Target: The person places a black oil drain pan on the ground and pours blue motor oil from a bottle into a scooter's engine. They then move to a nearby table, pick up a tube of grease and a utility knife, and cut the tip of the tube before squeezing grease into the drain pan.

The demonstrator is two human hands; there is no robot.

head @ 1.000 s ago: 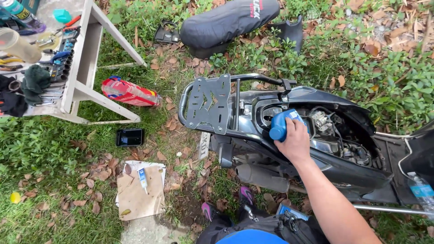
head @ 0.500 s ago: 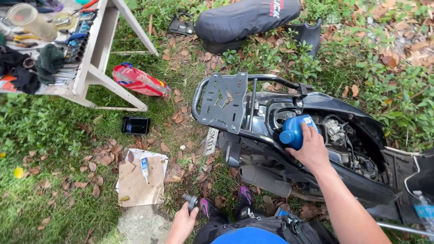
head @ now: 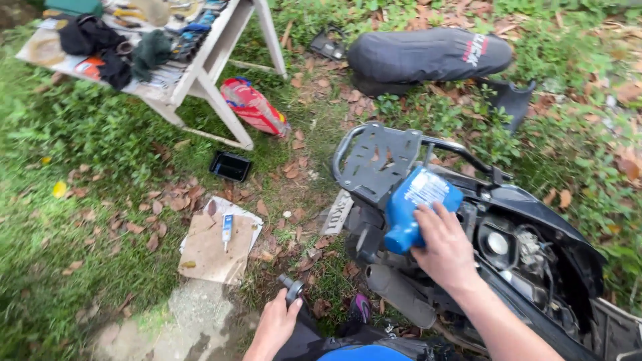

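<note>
Right hand (head: 445,251) wrapped around blue bottle (head: 418,207), centre-right of frame, bottle tipped with neck end down-left, over scooter (head: 535,267) rear, just beside open filler hole (head: 496,243). Left hand (head: 275,325) at bottom centre, fingers pinching small dark cap (head: 291,289). Cap off bottle, so likely risk: tilted neck drips onto muffler (head: 401,294) or grass instead of hole, since mouth sits left of opening, not above it. One-handed grip near the base, slip possible if bottle oily; cannot tell how full. Cap held low near dirt and leaves, could pick up grit or drop into grass. Tube (head: 227,227) on cardboard (head: 214,251) lower left, black tray (head: 231,166) beside table (head: 200,73) upper left, seat (head: 428,53) top centre, all well apart from hands.
</note>
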